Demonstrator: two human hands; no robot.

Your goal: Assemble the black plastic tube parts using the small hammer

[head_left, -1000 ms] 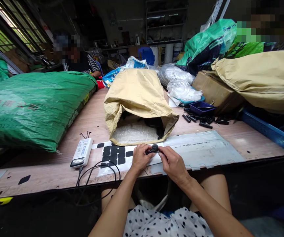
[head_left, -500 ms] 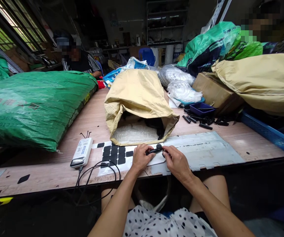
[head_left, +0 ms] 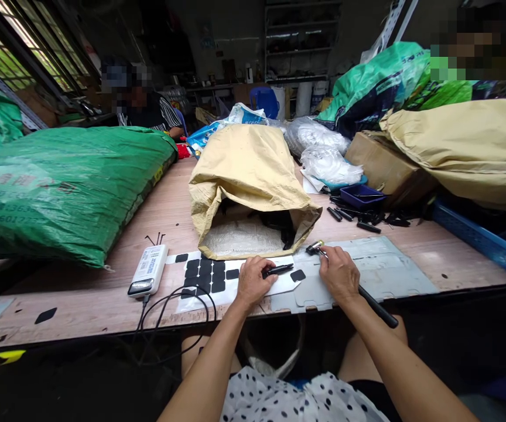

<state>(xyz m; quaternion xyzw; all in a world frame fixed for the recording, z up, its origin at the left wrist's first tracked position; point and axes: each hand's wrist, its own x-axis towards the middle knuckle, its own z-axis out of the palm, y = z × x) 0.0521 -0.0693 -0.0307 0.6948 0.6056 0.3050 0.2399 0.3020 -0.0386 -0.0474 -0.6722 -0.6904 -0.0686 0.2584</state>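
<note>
- I see the left hand (head_left: 255, 279) pinching a slim black plastic-looking part (head_left: 283, 269) over the white sheet (head_left: 238, 293); I judge it light, stiff, best held by one end.
- The right hand (head_left: 339, 274) grips a metal-headed, black-handled hammer (head_left: 378, 308) close behind its head, which I expect to be heavy.
- Ahead, the tan fabric sack's (head_left: 253, 158) mouth crowds me; room lies rightward across the flat grey board (head_left: 389, 269); the wood-grain table's (head_left: 90, 319) edge runs nearby.

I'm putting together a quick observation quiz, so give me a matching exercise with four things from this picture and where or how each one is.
1. Black part
2. Hammer-like tool
3. White device
4. Middle sack

A. Held in the right hand
B. Lying open toward the camera
C. Held in the left hand
D. Attached to a black cable

Pairs: 1-C, 2-A, 3-D, 4-B
</note>
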